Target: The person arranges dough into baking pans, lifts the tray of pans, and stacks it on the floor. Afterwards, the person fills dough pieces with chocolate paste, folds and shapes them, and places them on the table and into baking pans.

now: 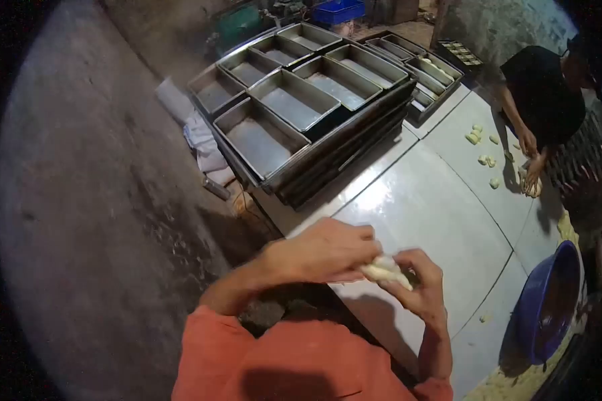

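Between my two hands, above the near edge of the white tiled table (441, 214), is a piece of pale dough (383, 269). My left hand (334, 249) grips its left end with curled fingers. On the other end, my right hand (418, 279) pinches it between thumb and fingers. Some of the dough is hidden behind my fingers. A small dough scrap (485, 319) lies on the tabletop to the right of my right hand.
Stacked trays of metal loaf tins (294, 100) stand at the back left; another tin tray (415, 70) holds some dough. Right, a co-worker (545, 100) handles dough near several small dough pieces (473, 137). A purple basin (548, 304) sits at the right edge. A wall (93, 200) runs along the left.
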The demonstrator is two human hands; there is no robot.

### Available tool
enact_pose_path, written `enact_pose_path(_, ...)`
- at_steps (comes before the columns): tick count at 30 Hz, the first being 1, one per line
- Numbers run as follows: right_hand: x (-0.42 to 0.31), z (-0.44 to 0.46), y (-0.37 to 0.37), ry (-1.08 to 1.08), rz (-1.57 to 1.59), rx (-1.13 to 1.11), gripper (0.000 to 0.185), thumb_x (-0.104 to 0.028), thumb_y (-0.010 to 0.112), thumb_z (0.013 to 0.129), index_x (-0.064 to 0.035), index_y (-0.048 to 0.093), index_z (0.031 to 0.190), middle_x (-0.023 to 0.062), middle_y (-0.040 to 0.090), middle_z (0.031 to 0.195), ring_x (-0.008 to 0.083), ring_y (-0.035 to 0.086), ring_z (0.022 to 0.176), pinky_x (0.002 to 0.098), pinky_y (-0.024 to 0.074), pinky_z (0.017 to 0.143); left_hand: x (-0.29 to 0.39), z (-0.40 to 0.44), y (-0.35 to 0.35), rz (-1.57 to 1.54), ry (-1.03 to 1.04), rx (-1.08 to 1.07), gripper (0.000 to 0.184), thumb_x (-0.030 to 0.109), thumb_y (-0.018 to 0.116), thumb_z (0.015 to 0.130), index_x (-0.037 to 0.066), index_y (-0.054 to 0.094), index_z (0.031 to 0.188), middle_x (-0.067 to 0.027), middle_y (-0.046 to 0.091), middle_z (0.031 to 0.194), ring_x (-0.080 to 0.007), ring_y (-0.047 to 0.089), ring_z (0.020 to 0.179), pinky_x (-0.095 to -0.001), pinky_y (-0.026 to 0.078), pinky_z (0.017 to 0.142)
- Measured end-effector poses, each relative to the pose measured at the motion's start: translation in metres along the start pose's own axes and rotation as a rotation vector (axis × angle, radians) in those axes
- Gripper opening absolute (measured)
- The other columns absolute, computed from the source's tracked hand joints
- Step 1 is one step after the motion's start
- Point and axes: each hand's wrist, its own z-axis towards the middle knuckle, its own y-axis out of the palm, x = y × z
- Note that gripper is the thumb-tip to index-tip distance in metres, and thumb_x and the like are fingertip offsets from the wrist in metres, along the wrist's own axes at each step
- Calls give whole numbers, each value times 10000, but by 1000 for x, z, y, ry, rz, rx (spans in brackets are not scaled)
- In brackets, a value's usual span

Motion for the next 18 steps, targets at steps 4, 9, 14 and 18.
enact_pose_path(4, -84, 111, 54, -314, -92, 193, 391, -257, 833, 796, -62, 681, 1098, 143, 623, 1161, 289, 692, 955, 369, 568, 769, -33, -50, -130, 184, -142, 106, 443, 267, 788, 787, 104, 647, 1174, -113, 622, 1142, -323, 680, 975, -399, 557, 791)
enact_pose_path(9, -108, 219, 123, -384, -263, 167, 392, -378, 703, 907, -40, 657, 1099, 159, 647, 1023, 336, 667, 876, 429, 538, 727, -133, -89, -196, 259, -269, 117, 495, 248, 810, 734, 102, 674, 1187, -126, 627, 1195, -325, 642, 1087, -401, 523, 899)
enact_pose_path(14, -93, 238, 149, -171, -544, -219, 408, -307, 661, 941, -82, 587, 1273, 165, 681, 1148, 357, 683, 958, 438, 549, 803, -218, -90, -180, 325, -480, -291, 532, 283, 804, 736, 118, 666, 1222, -121, 643, 1169, -328, 634, 1089, -429, 512, 881)
enact_pose_path(18, -86, 247, 146, -227, -605, -275, 335, -195, 683, 893, -70, 628, 1199, 131, 673, 1115, 351, 680, 914, 424, 546, 788, -238, -96, -169, 238, -206, -148, 623, 360, 802, 740, 119, 632, 1288, -130, 650, 1158, -341, 628, 1099, -442, 506, 889)
